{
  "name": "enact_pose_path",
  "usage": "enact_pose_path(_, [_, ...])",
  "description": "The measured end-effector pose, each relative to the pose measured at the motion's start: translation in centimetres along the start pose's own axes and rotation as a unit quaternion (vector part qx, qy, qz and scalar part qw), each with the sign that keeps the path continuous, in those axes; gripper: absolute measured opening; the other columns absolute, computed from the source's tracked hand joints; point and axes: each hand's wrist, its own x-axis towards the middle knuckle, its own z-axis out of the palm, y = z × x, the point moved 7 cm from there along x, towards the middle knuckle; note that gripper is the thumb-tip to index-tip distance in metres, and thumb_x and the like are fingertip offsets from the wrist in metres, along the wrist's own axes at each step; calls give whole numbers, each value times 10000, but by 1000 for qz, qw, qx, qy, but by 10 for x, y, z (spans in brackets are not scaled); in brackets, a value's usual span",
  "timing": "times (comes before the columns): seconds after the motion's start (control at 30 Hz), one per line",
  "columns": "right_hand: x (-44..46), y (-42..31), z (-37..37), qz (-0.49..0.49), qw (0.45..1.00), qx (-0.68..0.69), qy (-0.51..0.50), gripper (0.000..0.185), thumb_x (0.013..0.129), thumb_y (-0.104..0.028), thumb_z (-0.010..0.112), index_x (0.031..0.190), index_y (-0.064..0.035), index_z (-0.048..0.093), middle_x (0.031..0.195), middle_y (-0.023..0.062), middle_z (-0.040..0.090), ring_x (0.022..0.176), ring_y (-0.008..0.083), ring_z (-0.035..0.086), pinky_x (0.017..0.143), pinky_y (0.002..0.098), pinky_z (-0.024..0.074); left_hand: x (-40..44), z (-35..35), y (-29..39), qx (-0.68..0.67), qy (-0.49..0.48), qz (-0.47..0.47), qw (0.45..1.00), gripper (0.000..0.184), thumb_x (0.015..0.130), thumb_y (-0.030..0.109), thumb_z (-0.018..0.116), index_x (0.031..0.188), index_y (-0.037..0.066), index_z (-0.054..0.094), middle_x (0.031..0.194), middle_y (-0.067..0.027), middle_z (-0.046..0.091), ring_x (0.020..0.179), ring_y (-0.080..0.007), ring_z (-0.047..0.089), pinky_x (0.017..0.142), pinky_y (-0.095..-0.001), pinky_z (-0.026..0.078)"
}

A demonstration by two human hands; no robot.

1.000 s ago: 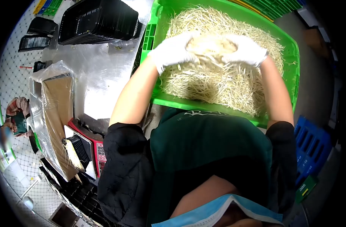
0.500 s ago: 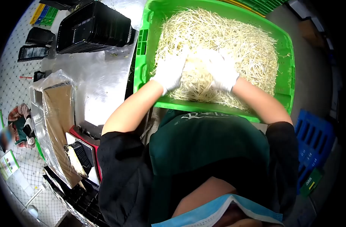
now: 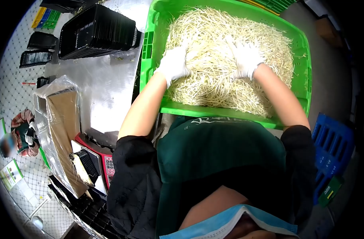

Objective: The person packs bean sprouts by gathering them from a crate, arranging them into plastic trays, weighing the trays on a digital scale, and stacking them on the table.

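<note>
Parting wider than half a second ago, the right hand (image 3: 247,59) is sitting higher and farther right, while the left hand (image 3: 173,65) is lying slightly higher and nearer the left wall of the green crate (image 3: 301,79). Sprouts (image 3: 213,87) are filling that crate, heaping up between and around both hands. Right fingers are spreading over the heap, loosely open; the left hand is curving against the sprouts, and whether it is closing on any, I cannot tell. White lettering (image 3: 215,119) is running across the apron (image 3: 221,151), too slanted for reading. White marks are showing on the blue crate (image 3: 329,149), and small print on the green box (image 3: 331,191) by it, also unreadable. Keys (image 3: 109,164) are showing again on the red scale (image 3: 96,148), where the sleeve (image 3: 134,163) was covering them; a black tray (image 3: 87,165) with pale strands is resting there. Stacked trays (image 3: 98,32) are standing on the table (image 3: 106,83)
</note>
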Motion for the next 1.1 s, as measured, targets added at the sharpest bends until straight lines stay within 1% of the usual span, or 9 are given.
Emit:
enact_pose_path(0.03, [-11,20,13,209,928,309,-8,609,865,-314,592,1368,-25,406,920,91,665,626,180,584,485,227,491,-3,0,4,-1,62,58,996,955,665,268,788,1432,57,259,1093,-212,606,997,-353,598,888,-387,487])
enact_pose_path(0.1, [-6,14,37,133,761,498,-395,756,765,-250,669,1414,-35,348,965,91,665,628,185,569,508,261,506,-5,4,8,35,63,42,997,981,653,212,784,1445,70,222,1027,-212,618,925,-365,612,819,-404,509])
enact_pose_path(0.3, [-40,72,79,265,355,869,-221,806,669,-105,689,1410,-81,372,1096,82,617,745,147,562,599,273,521,-58,-34,26,65,101,107,987,699,777,120,633,1418,133,355,907,-150,643,823,-318,633,686,-400,516])
enact_pose_path(0.4, [-11,116,25,268,368,888,-67,852,674,-221,743,1421,-91,352,1274,134,536,1077,198,577,893,296,516,-71,-27,70,86,103,245,960,646,779,32,552,1395,148,394,822,-138,620,719,-312,611,610,-410,490])
enact_pose_path(0.5, [10,61,10,287,308,822,-384,927,700,-357,765,1436,-36,302,1304,152,515,1172,248,536,1031,339,417,-60,-2,80,139,78,278,947,623,789,18,509,1393,92,379,797,-124,587,708,-277,594,633,-396,480])
enact_pose_path(0.57, [21,26,33,188,621,746,-153,941,737,-438,749,1451,-43,279,1367,211,458,1236,273,492,1046,377,399,-64,9,67,162,61,274,946,619,801,40,505,1403,88,369,839,-112,590,755,-265,598,667,-389,480])
enact_pose_path(0.73, [5,20,73,343,359,844,-202,727,872,-494,576,1442,-117,329,1447,202,368,1319,311,399,1044,431,387,-79,-1,52,214,174,214,937,643,824,132,501,1444,124,328,1314,-127,473,1103,-279,505,892,-424,416])
enact_pose_path(0.83, [43,13,-9,258,608,725,-194,599,930,-512,435,1354,-89,450,1344,170,505,1185,335,532,979,396,449,-64,2,58,272,186,204,922,637,825,156,505,1437,119,333,1397,-159,409,1241,-313,425,974,-477,367])
enact_pose_path(1.1, [23,18,35,330,567,711,-252,756,871,-584,509,1304,30,424,1235,227,553,1090,277,580,981,360,454,-7,-9,61,53,11,35,998,1121,666,489,728,1468,-4,119,1272,-177,520,1150,-301,506,1004,-444,324])
